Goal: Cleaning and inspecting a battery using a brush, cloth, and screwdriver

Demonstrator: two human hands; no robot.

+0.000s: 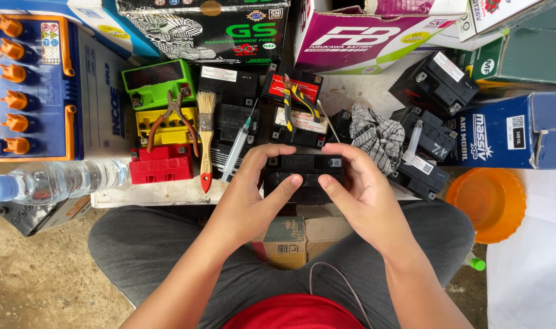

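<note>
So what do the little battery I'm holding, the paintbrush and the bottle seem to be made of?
Black battery, held in both hands: matte moulded plastic, by its look. Paintbrush: pale bristles, probably wooden handle, its tip painted glossy red. Bottle: clear plastic, see-through, apparently.

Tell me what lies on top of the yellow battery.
Red-handled pliers lie across the yellow battery; a paintbrush rests beside it. The battery's top under the pliers is hidden.
</note>
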